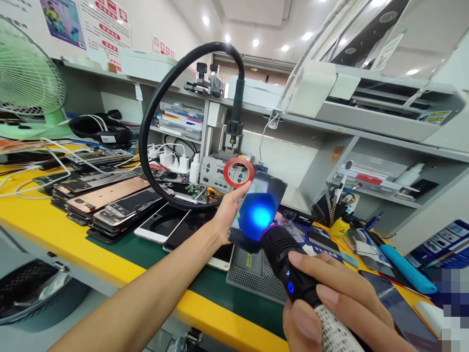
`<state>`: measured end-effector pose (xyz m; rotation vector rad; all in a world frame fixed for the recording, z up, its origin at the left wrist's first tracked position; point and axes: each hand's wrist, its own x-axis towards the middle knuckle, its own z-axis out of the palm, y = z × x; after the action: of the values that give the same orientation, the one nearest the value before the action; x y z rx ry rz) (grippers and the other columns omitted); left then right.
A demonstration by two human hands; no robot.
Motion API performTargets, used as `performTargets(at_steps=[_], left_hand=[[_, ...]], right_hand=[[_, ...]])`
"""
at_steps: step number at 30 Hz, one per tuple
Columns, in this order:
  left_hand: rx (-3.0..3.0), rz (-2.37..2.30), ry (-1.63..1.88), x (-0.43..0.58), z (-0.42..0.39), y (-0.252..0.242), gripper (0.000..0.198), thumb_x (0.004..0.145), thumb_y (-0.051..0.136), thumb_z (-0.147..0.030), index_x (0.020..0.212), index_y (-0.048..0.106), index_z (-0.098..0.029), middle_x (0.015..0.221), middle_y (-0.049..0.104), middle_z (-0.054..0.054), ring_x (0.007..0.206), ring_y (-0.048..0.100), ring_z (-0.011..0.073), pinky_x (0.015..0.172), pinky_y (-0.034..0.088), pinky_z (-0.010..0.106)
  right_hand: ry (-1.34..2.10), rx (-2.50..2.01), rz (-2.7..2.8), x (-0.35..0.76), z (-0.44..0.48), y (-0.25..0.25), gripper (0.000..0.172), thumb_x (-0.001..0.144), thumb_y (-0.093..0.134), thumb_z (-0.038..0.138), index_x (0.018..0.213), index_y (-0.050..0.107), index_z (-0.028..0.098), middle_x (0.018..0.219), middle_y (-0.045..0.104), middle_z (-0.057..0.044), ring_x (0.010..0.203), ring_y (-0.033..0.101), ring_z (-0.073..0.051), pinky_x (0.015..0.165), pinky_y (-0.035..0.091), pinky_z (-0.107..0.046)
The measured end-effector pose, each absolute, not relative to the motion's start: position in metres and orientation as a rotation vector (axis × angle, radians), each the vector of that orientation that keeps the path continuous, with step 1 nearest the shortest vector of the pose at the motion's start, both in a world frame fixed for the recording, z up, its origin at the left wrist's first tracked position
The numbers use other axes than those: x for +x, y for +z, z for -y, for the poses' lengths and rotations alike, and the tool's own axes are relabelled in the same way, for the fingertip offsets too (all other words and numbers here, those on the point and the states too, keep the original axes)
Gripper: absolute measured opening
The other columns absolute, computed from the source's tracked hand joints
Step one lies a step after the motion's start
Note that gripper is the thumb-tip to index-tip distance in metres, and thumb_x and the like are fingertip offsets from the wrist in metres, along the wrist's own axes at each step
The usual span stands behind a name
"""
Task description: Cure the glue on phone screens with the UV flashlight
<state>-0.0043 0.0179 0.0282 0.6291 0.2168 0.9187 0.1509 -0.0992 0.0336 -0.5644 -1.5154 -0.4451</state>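
Note:
My left hand (229,210) is closed on the edge of a dark phone screen (252,212), tilted up over the bench. A red ring like a roll of tape (226,171) shows right above my left fingertips; whether the hand touches it I cannot tell. My right hand (340,298) is wrapped round a black UV flashlight (280,249) with a white patterned lower part. Its power symbol glows blue. The flashlight's head is close to the screen's lower right edge, and a bright blue spot shines on the glass. Below the screen lies a grey mesh-patterned mat (238,279).
Stacked phone parts (110,193) and white-framed phones (161,222) lie on the left of the green and yellow bench. A black flexible hose (144,122) loops up in front of a control box (210,171). Tools and a blue-handled item (406,269) crowd the right. A green fan (31,73) stands far left.

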Motion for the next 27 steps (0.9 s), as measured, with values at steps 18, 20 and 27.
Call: performTargets(at_steps=[18,20,27], left_hand=[[0.765,-0.259,0.729,0.002,-0.024,0.016,0.057,0.095,0.047,-0.056,0.096,0.075,-0.006,0.089,0.076,0.02,0.074,0.073,0.0282,0.075,0.058,0.039],[0.792,-0.27,0.728,0.001,-0.024,0.017,0.059,0.096,0.043,-0.056,0.098,0.075,-0.006,0.089,0.076,0.021,0.07,0.073,0.0284,0.07,0.058,0.04],[0.789,-0.176,0.795,-0.004,-0.029,0.012,0.053,0.095,0.047,-0.053,0.103,0.073,-0.008,0.09,0.076,0.02,0.077,0.073,0.0314,0.073,0.058,0.044]], right_hand=[[-0.615,-0.236,1.385,0.164,0.019,0.036,0.035,0.08,0.073,0.015,0.109,0.054,0.015,0.093,0.072,-0.007,0.078,0.074,-0.019,0.064,0.059,-0.03],[-0.599,-0.264,1.349,0.164,0.016,0.036,0.031,0.082,0.071,0.019,0.108,0.054,0.015,0.092,0.072,-0.006,0.075,0.073,-0.019,0.062,0.059,-0.029],[-0.606,-0.264,1.223,0.162,0.007,0.036,0.022,0.083,0.07,0.025,0.098,0.059,0.013,0.071,0.068,-0.002,0.056,0.068,-0.016,0.054,0.055,-0.027]])
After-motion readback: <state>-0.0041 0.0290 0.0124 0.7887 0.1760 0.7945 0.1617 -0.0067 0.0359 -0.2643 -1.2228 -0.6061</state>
